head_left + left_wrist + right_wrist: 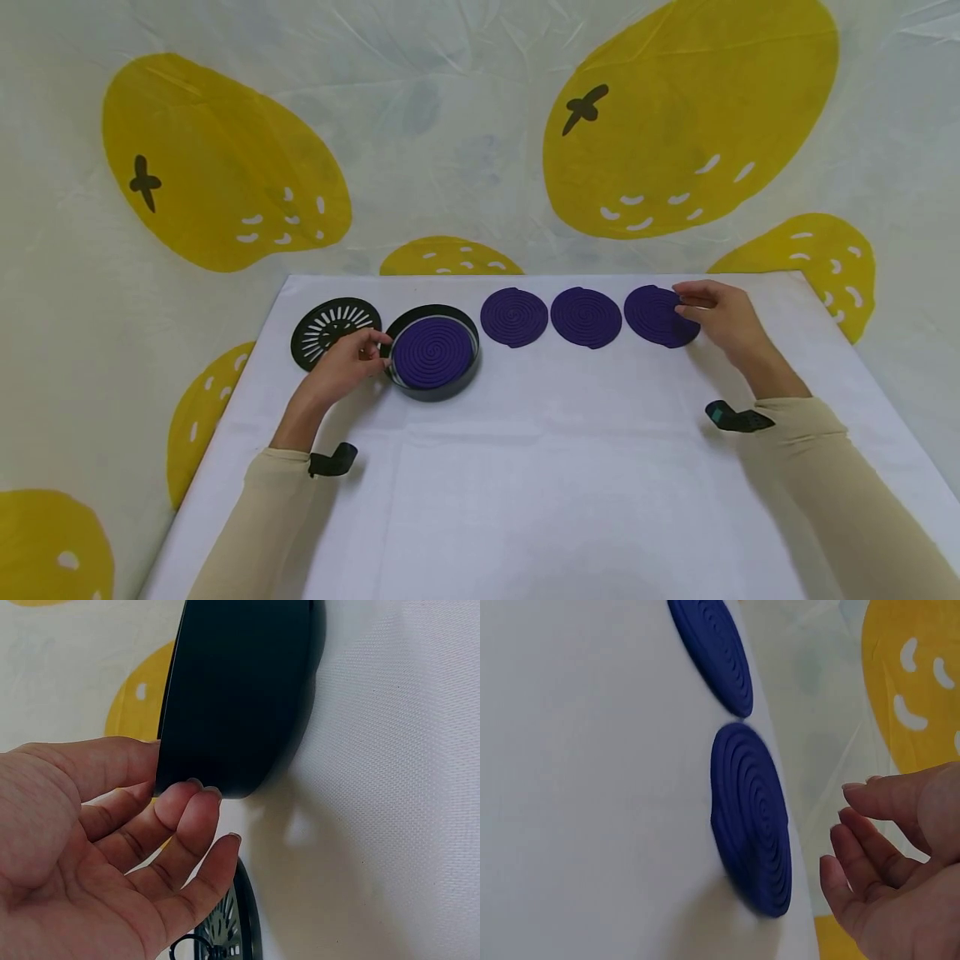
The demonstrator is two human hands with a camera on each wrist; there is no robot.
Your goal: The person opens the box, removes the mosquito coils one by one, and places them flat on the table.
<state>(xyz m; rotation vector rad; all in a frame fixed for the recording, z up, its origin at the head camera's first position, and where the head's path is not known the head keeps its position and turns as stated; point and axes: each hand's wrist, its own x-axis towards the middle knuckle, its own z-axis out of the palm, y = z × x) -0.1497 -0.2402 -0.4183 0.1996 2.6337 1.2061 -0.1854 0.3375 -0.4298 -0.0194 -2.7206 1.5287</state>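
Centrally, a black round tin (pixel 433 352) is sitting on the white tabletop (pixel 525 467), already containing one purple coil (pixel 432 351). The left hand (pixel 347 360) is resting against the tin's left wall; in the left wrist view its fingers (pixel 196 817) are lying loosely curled on the rim, thumb behind, a light steadying grip rather than a clamp. Left of the tin, a slotted black lid (pixel 332 330) is lying flat. Right of the tin, three loose coils are lying in a row: the nearest (pixel 514 317), the middle (pixel 586 317) and the farthest (pixel 656 316). The right hand (pixel 716 315) is touching the farthest coil's outer edge from the right, fingers relaxed and spread in the right wrist view (pixel 870 847), not yet closed on it. That coil is lying flat, well apart from the tin, so any transfer would be running leftward along the row.
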